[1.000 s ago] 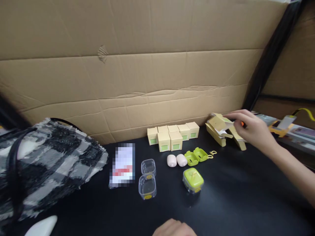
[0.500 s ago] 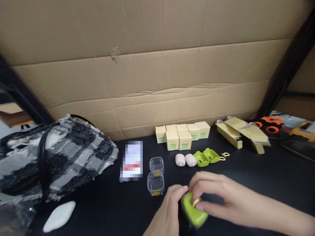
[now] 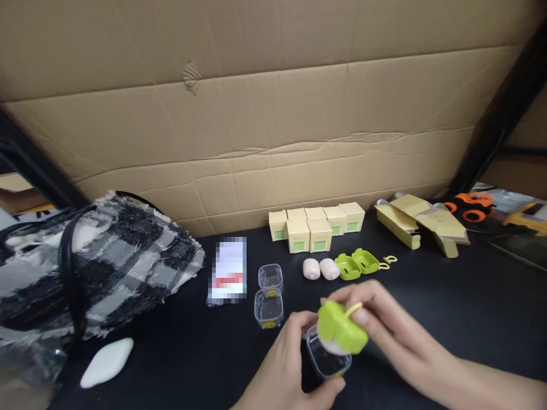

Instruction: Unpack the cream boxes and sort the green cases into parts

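Note:
My left hand (image 3: 284, 361) is wrapped round a small clear plastic box (image 3: 327, 364) with an open top, low at the front of the table. Just above that box, my right hand (image 3: 393, 333) grips a lime-green cover (image 3: 339, 327) with a yellow loop on it. A pale pink rounded piece (image 3: 330, 344) shows under the cover's lower edge; the cover is tilted. Farther back lie two pale pink rounded pieces (image 3: 311, 269), two green covers (image 3: 350, 266) and yellow rings (image 3: 390, 259). Two more clear boxes (image 3: 269, 310) stand to the left.
Several small cream cartons (image 3: 320, 234) stand against the cardboard wall (image 3: 265, 102). Flattened cartons (image 3: 431, 219) and an orange toy vehicle (image 3: 472, 205) lie at the right. A checked bag (image 3: 141, 256), a blurred-out packet (image 3: 229, 267) and a white rounded object (image 3: 106, 363) are at the left.
My right hand has lifted the green cover and the pale piece up out of the clear box. The left hand now wraps round the box. The view has shifted slightly.

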`<state>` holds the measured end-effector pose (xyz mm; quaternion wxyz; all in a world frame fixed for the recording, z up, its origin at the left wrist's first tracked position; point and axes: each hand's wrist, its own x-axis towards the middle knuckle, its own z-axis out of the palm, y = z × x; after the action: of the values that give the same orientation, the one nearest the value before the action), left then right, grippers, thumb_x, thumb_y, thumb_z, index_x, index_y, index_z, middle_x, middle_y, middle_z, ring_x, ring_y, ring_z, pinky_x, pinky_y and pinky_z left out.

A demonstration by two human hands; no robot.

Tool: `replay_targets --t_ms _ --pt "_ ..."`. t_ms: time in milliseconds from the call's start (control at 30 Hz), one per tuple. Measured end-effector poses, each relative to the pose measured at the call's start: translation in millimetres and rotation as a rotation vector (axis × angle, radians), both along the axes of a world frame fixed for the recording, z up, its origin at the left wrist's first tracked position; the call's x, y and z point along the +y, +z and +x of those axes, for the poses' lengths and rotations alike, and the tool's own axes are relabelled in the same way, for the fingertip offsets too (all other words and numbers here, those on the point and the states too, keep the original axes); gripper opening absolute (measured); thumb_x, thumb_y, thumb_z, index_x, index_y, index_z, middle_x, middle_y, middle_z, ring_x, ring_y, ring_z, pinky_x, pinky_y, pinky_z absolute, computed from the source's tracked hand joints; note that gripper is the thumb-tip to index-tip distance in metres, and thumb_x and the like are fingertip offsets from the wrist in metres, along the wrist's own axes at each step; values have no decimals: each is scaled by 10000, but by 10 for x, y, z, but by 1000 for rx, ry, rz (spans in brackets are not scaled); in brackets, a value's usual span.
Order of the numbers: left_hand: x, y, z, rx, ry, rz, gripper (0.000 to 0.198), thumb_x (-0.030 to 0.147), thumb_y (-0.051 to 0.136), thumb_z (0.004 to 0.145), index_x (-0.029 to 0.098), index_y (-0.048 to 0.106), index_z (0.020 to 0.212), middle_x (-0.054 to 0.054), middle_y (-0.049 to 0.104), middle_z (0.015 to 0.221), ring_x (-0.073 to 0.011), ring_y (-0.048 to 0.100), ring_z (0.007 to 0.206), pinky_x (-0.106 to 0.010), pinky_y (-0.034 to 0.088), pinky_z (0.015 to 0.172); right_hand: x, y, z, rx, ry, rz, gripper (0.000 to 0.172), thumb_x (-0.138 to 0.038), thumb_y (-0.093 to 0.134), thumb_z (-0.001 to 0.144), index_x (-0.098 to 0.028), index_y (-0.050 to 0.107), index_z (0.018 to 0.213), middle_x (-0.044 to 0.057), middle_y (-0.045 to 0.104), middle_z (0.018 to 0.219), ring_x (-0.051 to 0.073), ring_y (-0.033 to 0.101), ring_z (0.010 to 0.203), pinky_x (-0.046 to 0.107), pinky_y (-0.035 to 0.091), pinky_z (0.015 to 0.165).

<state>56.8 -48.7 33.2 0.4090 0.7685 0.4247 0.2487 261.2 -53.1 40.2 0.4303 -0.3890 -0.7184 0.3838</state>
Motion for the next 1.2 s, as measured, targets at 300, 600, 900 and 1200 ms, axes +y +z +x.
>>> replay_targets --t_ms 300,600,900,1200 --pt "-92 86 -433 497 -118 669 489 194 705 708 168 523 1161 -123 667 1111 -309 635 990 -448 562 828 93 144 50 492 -50 -467 213 -505 503 908 -296 527 882 -40 517 895 122 499 815 230 445 729" --pt "81 113 -720 544 -94 629 516 180 545 831 250 362 1308 -113 463 1437 -310 380 1356 -520 497 965 77 34 73 281 -29 -288 256 -528 430 932 -302 546 897 -14 527 907 162 461 823 283 404 738" --pt "419 187 -638 523 -94 490 438 187 520 836 215 420 1262 -114 512 1392 -292 315 1391 -544 380 1068 90 41 87 173 -27 -215 267 -530 393 945 -304 534 925 -7 518 906 166 468 837 283 425 754" --pt "473 182 -604 -10 -14 465 749 235 663 748 343 299 1395 -84 435 1436 -332 378 1339 -546 334 1076 230 38 83 284 -4 -172 234 -492 423 952 -289 528 902 -14 548 965 147 510 931 270 419 834"
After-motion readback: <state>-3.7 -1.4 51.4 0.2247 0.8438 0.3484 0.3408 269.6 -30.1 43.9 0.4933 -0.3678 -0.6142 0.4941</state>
